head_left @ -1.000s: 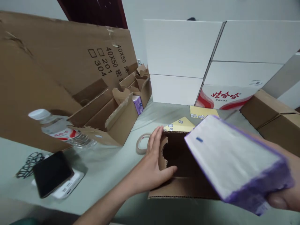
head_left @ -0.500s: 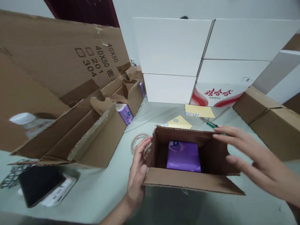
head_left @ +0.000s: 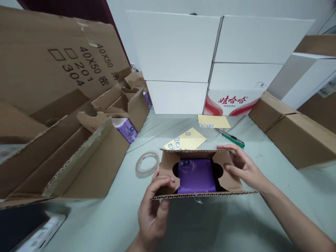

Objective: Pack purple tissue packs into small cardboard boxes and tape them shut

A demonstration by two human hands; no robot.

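Note:
An open cardboard box (head_left: 168,162) stands before me with a purple tissue pack (head_left: 196,176) inside. Its two short end flaps, each with a rounded notch, are folded inward over the pack's ends. My left hand (head_left: 154,203) grips the left end, its fingers on the left flap and its thumb outside the front panel. At the right end, my right hand (head_left: 244,168) grips the box, with its thumb on the right flap and fingers at the back edge. The long front and back panels stand unfolded.
Around the box lie a tape roll (head_left: 147,164), yellow sticker sheets (head_left: 194,138) and a green utility knife (head_left: 232,138). Open cartons (head_left: 105,168) and another tissue pack (head_left: 125,129) are on the left. White boxes (head_left: 175,49) stand behind; closed cartons (head_left: 301,140) sit right. A phone (head_left: 21,224) lies front left.
Both end flaps have been folded inward. My right hand has moved from hovering at the right side to gripping that end, and my left fingers have come over the left flap. The view has shifted.

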